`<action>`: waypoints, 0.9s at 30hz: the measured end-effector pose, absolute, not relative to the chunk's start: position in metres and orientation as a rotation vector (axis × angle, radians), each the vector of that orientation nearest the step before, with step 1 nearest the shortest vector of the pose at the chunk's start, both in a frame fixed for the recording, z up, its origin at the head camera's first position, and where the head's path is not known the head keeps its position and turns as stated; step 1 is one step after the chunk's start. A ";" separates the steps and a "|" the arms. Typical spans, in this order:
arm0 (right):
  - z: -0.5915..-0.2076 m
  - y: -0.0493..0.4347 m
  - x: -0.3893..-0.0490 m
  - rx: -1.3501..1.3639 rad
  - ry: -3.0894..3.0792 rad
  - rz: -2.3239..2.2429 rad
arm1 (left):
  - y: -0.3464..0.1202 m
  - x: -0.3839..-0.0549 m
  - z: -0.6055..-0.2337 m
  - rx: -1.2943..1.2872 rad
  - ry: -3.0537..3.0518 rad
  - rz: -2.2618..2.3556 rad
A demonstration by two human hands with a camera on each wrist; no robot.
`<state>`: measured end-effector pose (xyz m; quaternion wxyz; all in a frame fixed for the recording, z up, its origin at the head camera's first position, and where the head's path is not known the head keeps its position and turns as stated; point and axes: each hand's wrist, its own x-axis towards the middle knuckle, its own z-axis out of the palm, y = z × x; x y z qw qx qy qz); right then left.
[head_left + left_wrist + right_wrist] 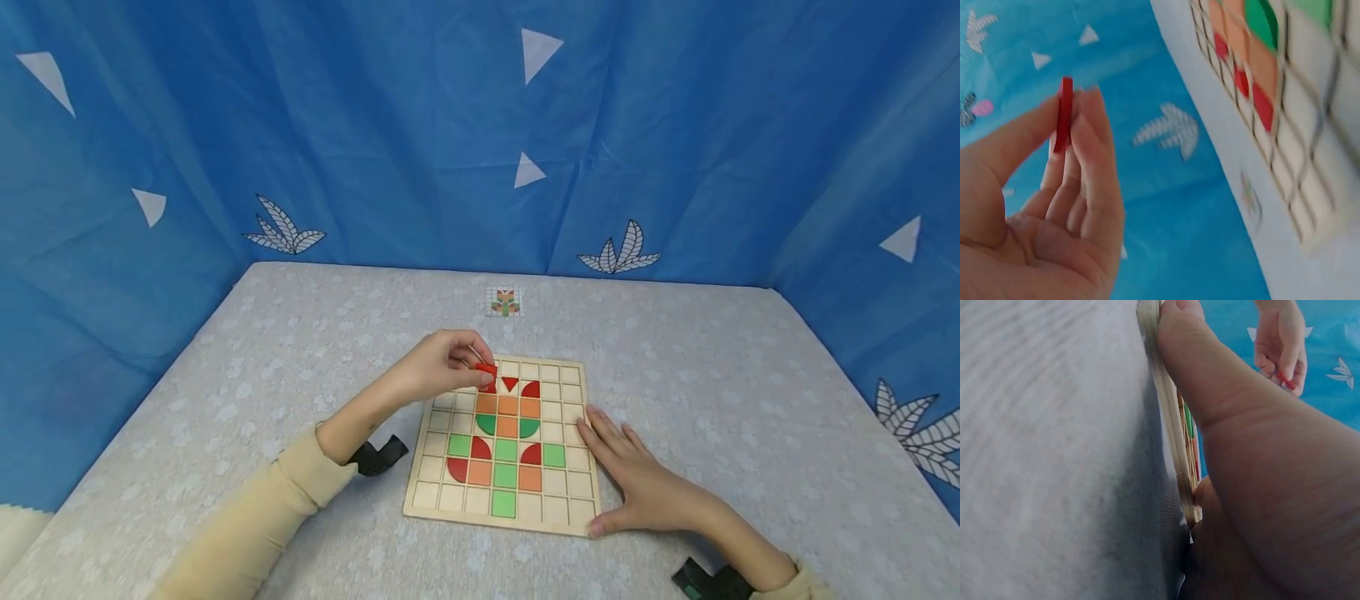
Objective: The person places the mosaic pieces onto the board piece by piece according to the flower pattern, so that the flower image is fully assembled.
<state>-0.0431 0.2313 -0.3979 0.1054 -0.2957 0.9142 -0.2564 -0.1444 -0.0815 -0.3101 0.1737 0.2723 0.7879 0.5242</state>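
Between thumb and fingers of my left hand point(442, 367), a small flat red tile point(1065, 115) is pinched, held on edge above the upper left part of a wooden grid board point(555, 508). Its full outline is hidden by the fingers. My right hand point(645, 483) rests at the board's right edge, fingers extended, thumb at the lower right corner. Set in the grid are orange squares point(507, 406), light green squares point(505, 475), green rounded tiles point(528, 427), red rounded tiles point(531, 389) and a red triangle point(510, 383).
Behind the board lies a small pattern card point(504, 302) with a coloured design on a grid. A pale patterned cloth point(337, 333) covers the table. Blue curtains point(420, 125) with white triangles and leaf prints enclose the back and sides.
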 end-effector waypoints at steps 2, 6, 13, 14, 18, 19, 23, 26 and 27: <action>-0.398 0.231 -0.043 -0.869 2.690 -0.759 | -0.077 -0.135 -0.311 0.822 2.235 1.471; -0.397 0.230 -0.043 -0.869 2.701 -0.758 | -0.069 -0.116 -0.317 0.937 2.313 1.372; -0.397 0.230 -0.044 -0.862 2.702 -0.747 | -0.057 -0.099 -0.326 1.003 2.273 1.315; -0.396 0.230 -0.044 -0.855 2.694 -0.753 | -0.055 -0.098 -0.327 1.000 2.262 1.305; -0.395 0.229 -0.044 -0.843 2.676 -0.753 | -0.047 -0.095 -0.331 0.996 2.223 1.265; -0.395 0.229 -0.044 -0.841 2.673 -0.754 | -0.046 -0.094 -0.331 0.999 2.219 1.256; -0.394 0.229 -0.044 -0.847 2.672 -0.754 | -0.040 -0.094 -0.332 0.973 2.165 1.269; -0.393 0.229 -0.045 -0.853 2.667 -0.760 | -0.039 -0.095 -0.334 0.969 2.164 1.282; -0.393 0.230 -0.045 -0.856 2.667 -0.761 | -0.038 -0.096 -0.335 0.980 2.173 1.280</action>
